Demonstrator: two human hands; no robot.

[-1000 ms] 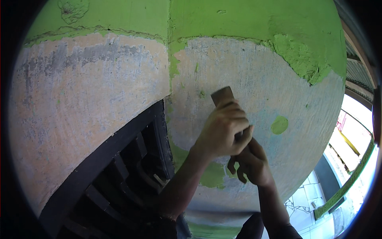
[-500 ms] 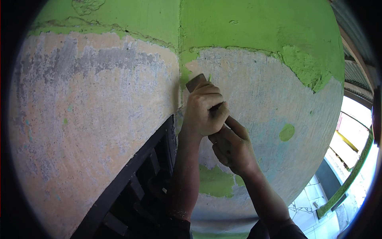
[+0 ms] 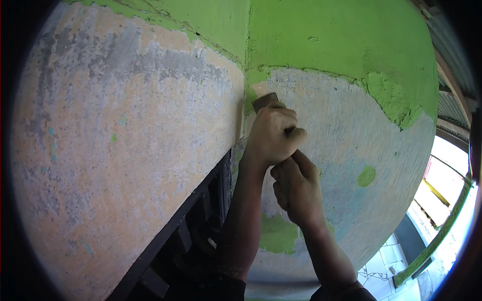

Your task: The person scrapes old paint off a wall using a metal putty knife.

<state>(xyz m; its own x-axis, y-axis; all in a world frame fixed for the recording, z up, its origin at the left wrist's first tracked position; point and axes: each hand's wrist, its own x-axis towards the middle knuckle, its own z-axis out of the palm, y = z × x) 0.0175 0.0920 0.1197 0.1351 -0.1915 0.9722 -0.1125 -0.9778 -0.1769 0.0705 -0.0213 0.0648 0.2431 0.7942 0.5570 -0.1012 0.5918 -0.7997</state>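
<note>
A flat scraper (image 3: pixel 263 102) with a dull brownish blade rests against the wall just right of the inside corner. Around its upper part my left hand (image 3: pixel 275 134) is closed, thumb on the right side. Lower down, my right hand (image 3: pixel 299 188) is curled tight at the handle end, touching the underside of the left hand; the handle is mostly hidden by the fingers. The blade tip lies by a narrow strip of green paint (image 3: pixel 250 95) along the corner. About both hands the wall (image 3: pixel 331 115) is bare, pale and scratched.
Green paint (image 3: pixel 341 35) covers the upper wall, with a ragged edge. Green patches (image 3: pixel 278 235) remain lower down. A dark slatted frame (image 3: pixel 188 210) slants below the left wall. At far right are a green post (image 3: pixel 442 233) and white floor tiles (image 3: pixel 379 268).
The view has shifted, so wall and hands sit farther right in the picture. Both hands keep their grip, and the blade stays near the same spot by the corner.
</note>
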